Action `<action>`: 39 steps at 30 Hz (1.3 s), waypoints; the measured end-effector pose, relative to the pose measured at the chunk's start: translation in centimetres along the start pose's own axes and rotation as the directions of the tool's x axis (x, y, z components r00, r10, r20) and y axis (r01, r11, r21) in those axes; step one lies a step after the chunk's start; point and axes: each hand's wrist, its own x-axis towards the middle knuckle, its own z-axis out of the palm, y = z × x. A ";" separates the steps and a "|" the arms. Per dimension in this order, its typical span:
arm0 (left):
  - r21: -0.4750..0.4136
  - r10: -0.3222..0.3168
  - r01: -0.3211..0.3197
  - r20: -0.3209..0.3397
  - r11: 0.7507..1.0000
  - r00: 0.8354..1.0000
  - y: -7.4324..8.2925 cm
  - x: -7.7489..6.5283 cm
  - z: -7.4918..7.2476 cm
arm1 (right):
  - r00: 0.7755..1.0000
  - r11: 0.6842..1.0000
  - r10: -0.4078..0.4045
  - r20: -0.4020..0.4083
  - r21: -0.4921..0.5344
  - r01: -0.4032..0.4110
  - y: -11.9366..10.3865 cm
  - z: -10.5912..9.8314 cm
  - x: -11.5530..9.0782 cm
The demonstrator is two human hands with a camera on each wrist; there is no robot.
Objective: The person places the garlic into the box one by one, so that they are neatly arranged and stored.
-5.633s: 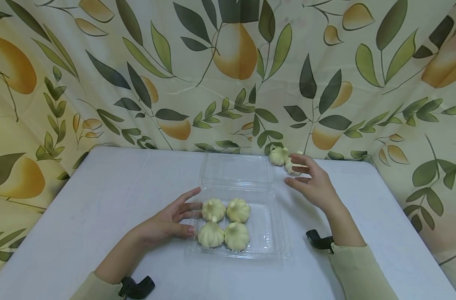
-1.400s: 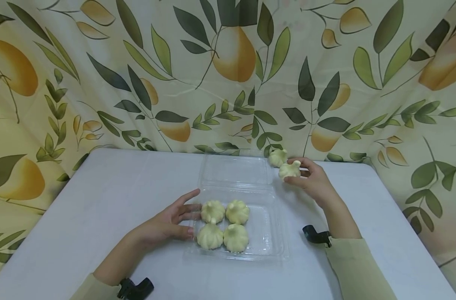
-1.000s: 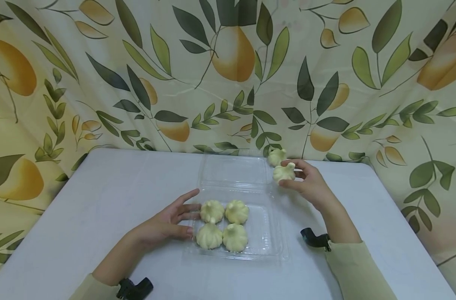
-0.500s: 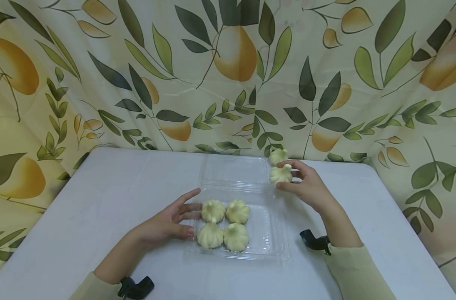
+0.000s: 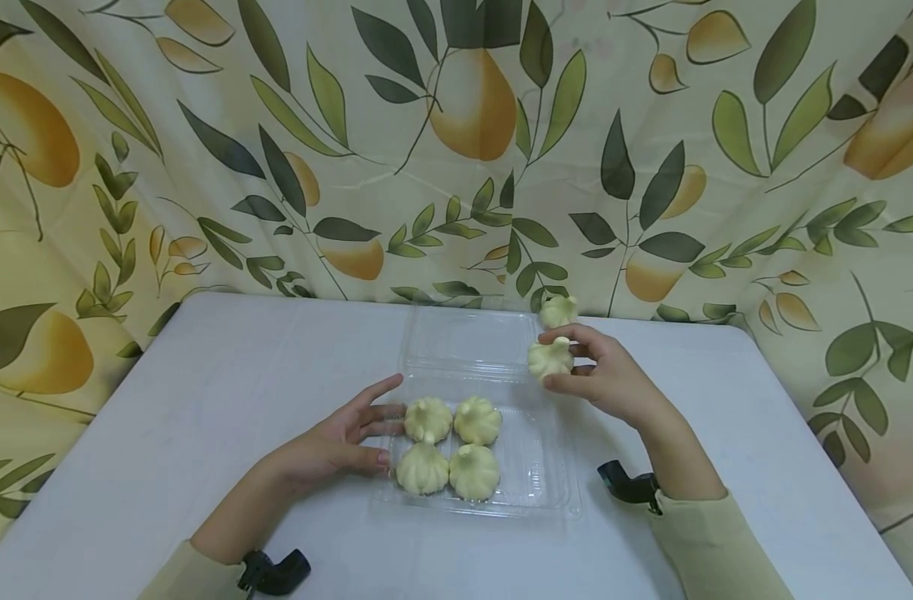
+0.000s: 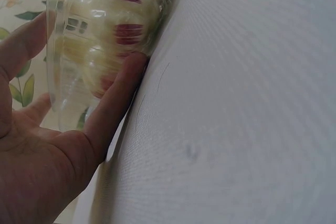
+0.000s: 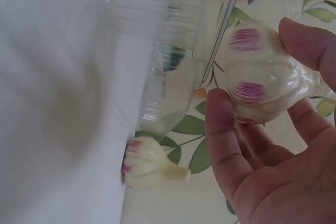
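Observation:
A garlic bulb [image 5: 550, 358], cream with purple streaks in the right wrist view, is pinched between the thumb and fingers of my right hand [image 5: 606, 375]. It is held up near the right side of the hinge of a clear plastic clamshell box [image 5: 534, 475]. Several more garlic bulbs [image 5: 474, 472] sit in two rows in the left part of the box. My left hand [image 5: 336, 442] rests against the box's left side, fingers spread; in the left wrist view its thumb [image 6: 121, 93] lies along the clear wall, low by the table.
The box's lid [image 5: 471, 337] lies folded back toward the far table edge. Another garlic bulb [image 5: 558, 312] stands at that edge, just behind the held one. A fruit-patterned cloth [image 5: 441, 208] hangs behind the white table [image 5: 163, 417].
My right hand has reached the nearer of two bulbs at the back, picked it up and carried it left toward the box. My left hand and the bulbs in the box stay put.

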 end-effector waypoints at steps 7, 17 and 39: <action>-0.001 0.010 -0.010 0.008 1.000 1.000 -0.1 0.0 -0.1 | 0.997 0.999 -0.039 0.064 -0.024 0.041 -0.3 0.2 -0.2; -0.004 0.005 -0.005 0.003 1.000 1.000 0.0 0.0 0.0 | 0.980 0.984 -0.147 0.132 -0.082 0.158 -0.7 0.9 -0.5; -0.015 0.005 -0.005 0.010 1.000 1.000 0.0 -0.1 0.0 | 0.936 0.941 -0.222 0.274 -0.191 0.279 -1.9 1.9 -1.4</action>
